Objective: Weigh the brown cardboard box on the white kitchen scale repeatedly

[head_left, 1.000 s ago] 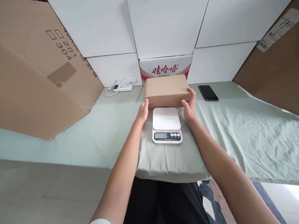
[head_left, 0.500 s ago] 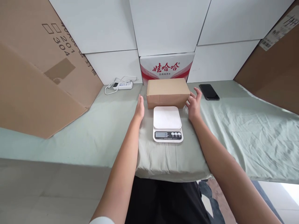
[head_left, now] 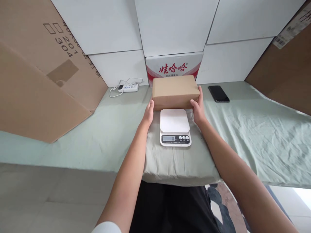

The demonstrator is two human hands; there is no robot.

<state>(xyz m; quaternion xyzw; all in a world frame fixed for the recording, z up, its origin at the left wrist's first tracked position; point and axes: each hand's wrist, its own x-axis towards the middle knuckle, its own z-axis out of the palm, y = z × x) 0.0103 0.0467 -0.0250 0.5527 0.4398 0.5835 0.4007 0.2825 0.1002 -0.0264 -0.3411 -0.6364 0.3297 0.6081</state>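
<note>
A closed brown cardboard box (head_left: 175,87) is held between my two hands, just behind the scale. My left hand (head_left: 148,113) presses against its left end, thumb at the front corner and the other fingers mostly hidden. At the right end, my right hand (head_left: 198,106) grips the box with the thumb on the front face and fingers along the side. In front of it lies a white digital kitchen scale (head_left: 175,126) with a bare platform, a small display and several buttons. Whether the box's underside touches the cloth cannot be made out.
A white power bank with a cable (head_left: 128,87) lies at the back left, a black phone (head_left: 218,94) at the back right. A white and red carton (head_left: 173,66) stands behind. Large cardboard panels (head_left: 43,84) flank the table, covered with green cloth (head_left: 114,136).
Both hands have closed in on the ends of the cardboard box. The right thumb now rests on its front face, and the box sits slightly higher in view.
</note>
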